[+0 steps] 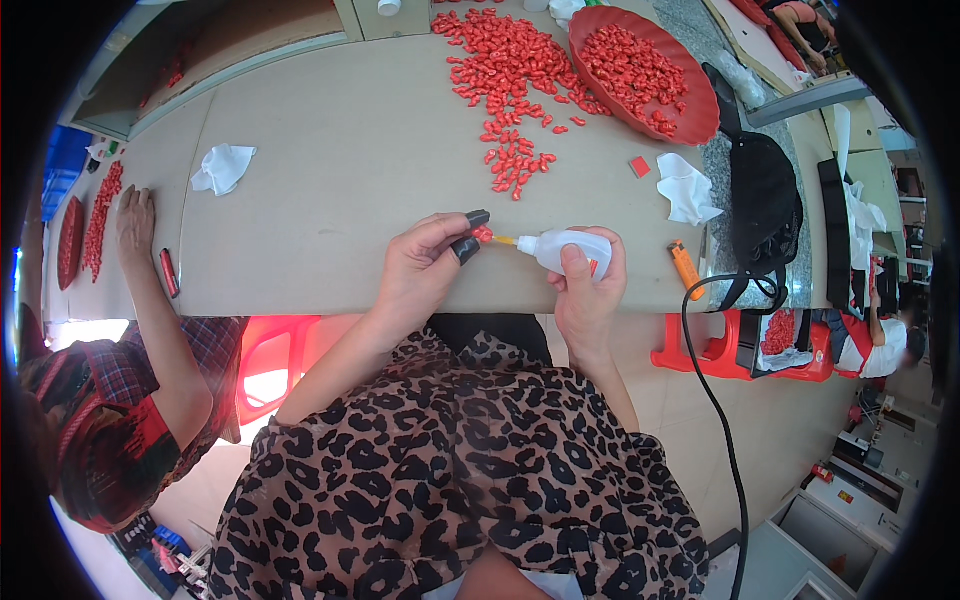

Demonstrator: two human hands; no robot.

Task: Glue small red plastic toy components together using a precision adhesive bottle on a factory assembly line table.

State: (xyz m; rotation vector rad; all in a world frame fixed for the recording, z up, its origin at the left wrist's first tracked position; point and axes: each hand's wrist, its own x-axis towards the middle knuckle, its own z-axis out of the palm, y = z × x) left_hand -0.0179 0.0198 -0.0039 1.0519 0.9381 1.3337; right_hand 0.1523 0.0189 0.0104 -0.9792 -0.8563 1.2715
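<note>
White plastic squeeze bottle with a slim yellowish nozzle sat in our right hand, nearer us than the round, fluted red dish, thumb and fingers wrapped about its body. We judged it light and soft-walled, best held by the middle, not the thin tip. Farther left, also on our side of the dish, our left hand pinched one small, glossy red bean-shaped piece between black-covered fingertips; it seemed light, hard and slippery, best gripped by its sides.
</note>
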